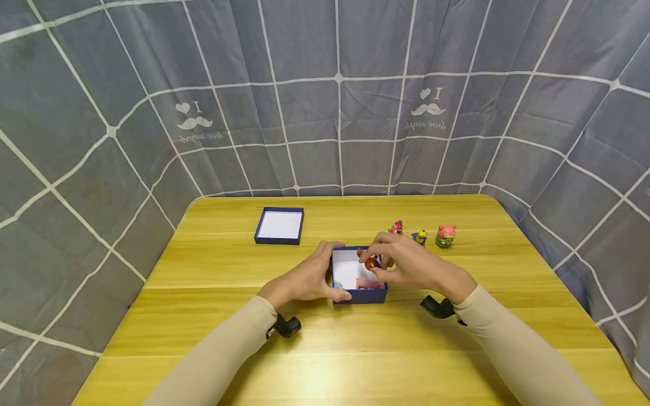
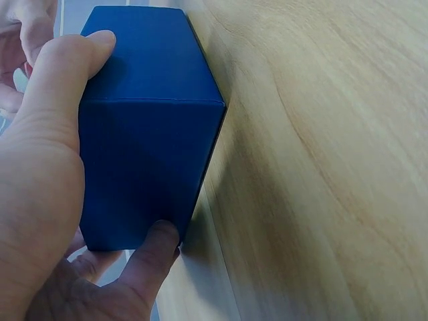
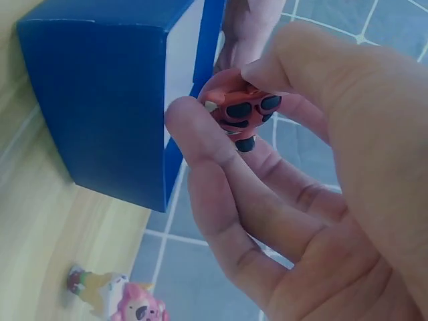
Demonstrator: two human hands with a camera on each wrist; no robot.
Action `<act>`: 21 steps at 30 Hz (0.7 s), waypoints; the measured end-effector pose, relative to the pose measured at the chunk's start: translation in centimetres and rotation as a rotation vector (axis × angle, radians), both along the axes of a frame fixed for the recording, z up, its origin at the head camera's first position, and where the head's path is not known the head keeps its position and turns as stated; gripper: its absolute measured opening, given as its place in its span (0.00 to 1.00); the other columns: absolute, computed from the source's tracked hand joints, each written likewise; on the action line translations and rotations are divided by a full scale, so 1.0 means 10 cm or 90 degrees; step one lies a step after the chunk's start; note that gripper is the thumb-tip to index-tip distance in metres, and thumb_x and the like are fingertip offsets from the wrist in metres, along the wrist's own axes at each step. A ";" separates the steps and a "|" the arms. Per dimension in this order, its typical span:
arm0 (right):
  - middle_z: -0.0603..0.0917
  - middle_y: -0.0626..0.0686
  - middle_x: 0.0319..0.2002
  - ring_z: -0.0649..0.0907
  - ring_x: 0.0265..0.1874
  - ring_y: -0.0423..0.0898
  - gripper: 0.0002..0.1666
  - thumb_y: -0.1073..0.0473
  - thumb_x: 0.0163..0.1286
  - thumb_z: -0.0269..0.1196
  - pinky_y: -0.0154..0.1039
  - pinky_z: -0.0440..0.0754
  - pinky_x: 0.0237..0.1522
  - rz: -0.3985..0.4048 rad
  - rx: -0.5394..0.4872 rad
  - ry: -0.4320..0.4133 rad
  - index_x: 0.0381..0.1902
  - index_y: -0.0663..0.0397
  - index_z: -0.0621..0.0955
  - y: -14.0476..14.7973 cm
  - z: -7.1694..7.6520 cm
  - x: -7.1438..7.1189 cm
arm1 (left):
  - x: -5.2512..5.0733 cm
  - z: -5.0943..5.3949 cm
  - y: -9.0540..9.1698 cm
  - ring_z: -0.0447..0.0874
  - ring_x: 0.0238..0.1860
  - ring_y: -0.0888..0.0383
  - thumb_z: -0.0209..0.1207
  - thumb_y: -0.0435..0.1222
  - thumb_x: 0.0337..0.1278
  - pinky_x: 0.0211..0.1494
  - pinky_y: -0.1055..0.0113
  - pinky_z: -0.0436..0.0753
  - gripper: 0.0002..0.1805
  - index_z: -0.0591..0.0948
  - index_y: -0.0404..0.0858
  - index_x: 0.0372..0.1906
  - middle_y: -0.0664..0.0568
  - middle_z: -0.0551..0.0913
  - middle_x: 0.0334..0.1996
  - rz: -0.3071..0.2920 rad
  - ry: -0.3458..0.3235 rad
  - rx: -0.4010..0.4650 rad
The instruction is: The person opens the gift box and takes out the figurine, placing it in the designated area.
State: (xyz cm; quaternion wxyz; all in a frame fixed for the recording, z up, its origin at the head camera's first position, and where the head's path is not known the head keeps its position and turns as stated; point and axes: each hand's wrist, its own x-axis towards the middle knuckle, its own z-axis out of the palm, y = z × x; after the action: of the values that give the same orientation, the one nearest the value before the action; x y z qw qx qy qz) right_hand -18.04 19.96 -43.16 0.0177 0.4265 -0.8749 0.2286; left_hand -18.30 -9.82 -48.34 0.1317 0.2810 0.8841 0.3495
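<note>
A small dark blue box (image 1: 367, 297) with a white inside stands on the table, its top uncovered. My left hand (image 1: 308, 277) grips its left end, thumb on the near wall and fingers round the side and far edge; the left wrist view shows the thumb (image 2: 70, 67) against the blue wall. Over the box's right part, my right hand (image 1: 408, 264) pinches an orange-red figurine with black patches (image 3: 244, 110) between thumb and fingers. Inside the box lie a pink figure (image 1: 367, 283) and something light blue (image 1: 337, 285), both partly hidden by the near wall.
A shallow blue lid (image 1: 279, 241), white inside up, lies at the back left. Behind and right of my right hand stand a red-pink figurine (image 1: 397, 226), a yellow-and-blue one (image 1: 420, 237) and a pink one with a green base (image 1: 446, 235). A grey checked curtain (image 1: 315, 113) surrounds the table.
</note>
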 end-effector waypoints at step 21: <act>0.87 0.50 0.53 0.86 0.42 0.38 0.08 0.59 0.80 0.79 0.33 0.95 0.46 -0.024 -0.047 -0.053 0.54 0.48 0.96 0.07 -0.04 0.01 | 0.00 -0.01 0.02 0.79 0.74 0.43 0.85 0.55 0.63 0.84 0.43 0.79 0.69 0.54 0.35 0.94 0.35 0.68 0.84 0.002 0.003 0.002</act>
State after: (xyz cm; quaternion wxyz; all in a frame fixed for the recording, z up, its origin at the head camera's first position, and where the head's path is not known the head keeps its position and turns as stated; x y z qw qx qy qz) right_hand -17.94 20.68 -43.52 0.0016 0.3992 -0.8738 0.2778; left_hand -18.30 -9.65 -48.47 0.1285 0.2804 0.8843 0.3505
